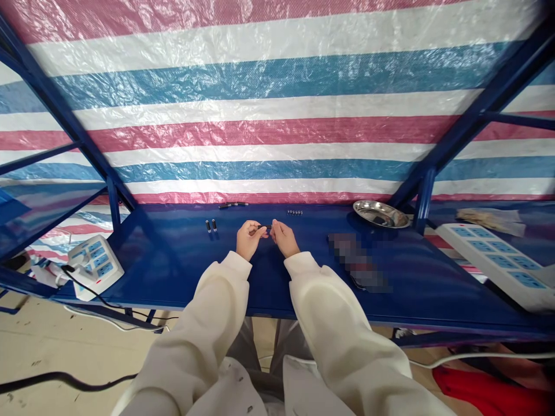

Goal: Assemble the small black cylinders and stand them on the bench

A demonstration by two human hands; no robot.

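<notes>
Over the middle of the blue bench, my left hand (pixel 249 238) and my right hand (pixel 282 236) are close together, fingertips pinched. Between them runs a thin dark rod-like piece (pixel 263 227), gripped at both ends; it is too small to tell its exact kind. Left of my hands, two short black cylinders (pixel 210 226) with light tips stand or lie side by side. Behind my hands, thin black pen-like pieces (pixel 234 204) lie near the back edge. A row of several small metal springs (pixel 295 213) lies just beyond my right hand.
On the blue bench (pixel 165 260), a round metal dish (pixel 381 214) sits at the back right, and a blurred dark object (pixel 358 263) lies nearer. White power strips stand left (pixel 95 266) and right (pixel 498 260). A plastic bag (pixel 492 221) lies far right. Blue frame posts slant up at both sides.
</notes>
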